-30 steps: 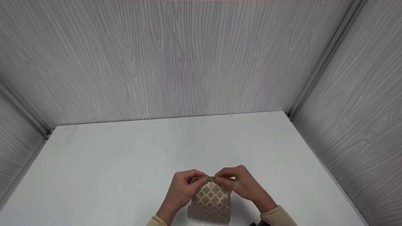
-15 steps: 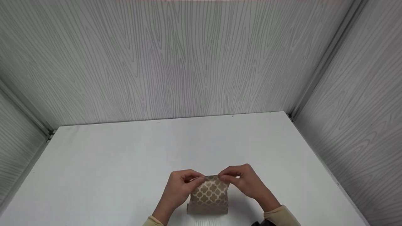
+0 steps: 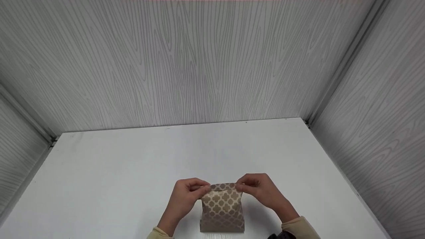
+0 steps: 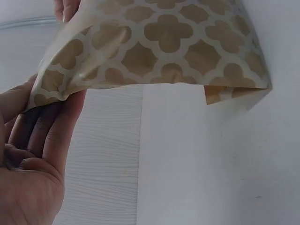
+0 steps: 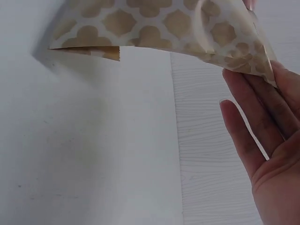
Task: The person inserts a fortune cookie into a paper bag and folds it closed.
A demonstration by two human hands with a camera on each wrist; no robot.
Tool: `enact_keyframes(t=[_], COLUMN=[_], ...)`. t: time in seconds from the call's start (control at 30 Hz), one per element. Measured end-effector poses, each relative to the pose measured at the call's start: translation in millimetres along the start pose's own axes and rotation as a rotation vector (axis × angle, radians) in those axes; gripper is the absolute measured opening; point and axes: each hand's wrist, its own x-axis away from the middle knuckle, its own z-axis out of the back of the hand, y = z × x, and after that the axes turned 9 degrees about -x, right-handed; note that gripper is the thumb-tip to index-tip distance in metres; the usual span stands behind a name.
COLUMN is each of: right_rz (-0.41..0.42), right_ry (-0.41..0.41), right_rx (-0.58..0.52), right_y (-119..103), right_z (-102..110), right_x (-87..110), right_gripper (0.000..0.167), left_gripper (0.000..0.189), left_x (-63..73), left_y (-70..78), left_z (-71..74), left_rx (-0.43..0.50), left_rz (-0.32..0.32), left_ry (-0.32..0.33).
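Note:
A small tan paper bag (image 3: pixel 221 206) with a pale quatrefoil lattice stands near the front of the white table. Its top edge is folded over into a narrow band. My left hand (image 3: pixel 182 196) pinches the band's left end between thumb and fingers, and my right hand (image 3: pixel 262 190) pinches the right end. The left wrist view has the bag (image 4: pixel 168 47) bulging above, its corner between thumb and fingers of the left hand (image 4: pixel 35 154). From the right wrist, the right hand (image 5: pixel 274 126) grips the opposite corner. What the bag contains is hidden.
The white tabletop (image 3: pixel 132 166) stretches out beyond the hands. Grey wood-grain panels rise at the back (image 3: pixel 186 66), at the left (image 3: pixel 16 156) and at the right (image 3: pixel 378 132). A dark band-like thing (image 3: pixel 282 235) is at the right sleeve.
My hands have spread apart from the middle of the bag's top edge to its two ends. A folded band now shows along the top between them.

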Motion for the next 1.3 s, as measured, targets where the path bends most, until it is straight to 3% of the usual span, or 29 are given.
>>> enact_keyframes(t=[0.13, 0.3, 0.47, 0.7, 0.8, 1.0, 1.13, 1.3], right_rz=[0.007, -0.016, -0.035, -0.069, -0.066, -0.038, -0.021, -0.054], right_ry=[0.018, 0.023, 0.024, 0.022, 0.041, 0.074, 0.096, 0.144], right_rx=[-0.044, -0.109, -0.097, -0.096, -0.105, -0.136, -0.165, -0.15], right_y=[5.5, -11.9, -22.0, -25.5, -22.1, 5.2, 13.8, 14.6], right_z=[3.2, 1.5, -0.2, 0.4, 0.7, 3.1, 3.6, 3.8], right_x=[-2.7, -2.2, -2.7, -3.2, -2.5, -4.6, -7.0, -9.9], right_gripper=[0.013, 0.014, 0.015, 0.016, 0.015, 0.013, 0.014, 0.018], left_gripper=[0.021, 0.019, 0.016, 0.018, 0.02, 0.019, 0.016, 0.015], left_x=[-0.6, -1.2, -1.2, -0.9, 0.1, 2.1, 0.8, -5.0], left_y=[-0.9, -3.9, -3.2, -4.1, -5.7, -5.8, -7.7, -12.8], left_z=[4.5, 7.9, 7.2, 7.2, 8.1, 7.7, 5.7, 2.6], left_rx=[0.02, -0.003, -0.035, 0.002, -0.022, -0.094, -0.023, 0.043], left_rz=[0.01, -0.004, -0.029, -0.017, -0.022, -0.062, -0.063, -0.004], left_ry=[0.008, 0.04, 0.067, 0.068, 0.071, 0.132, 0.137, 0.143])
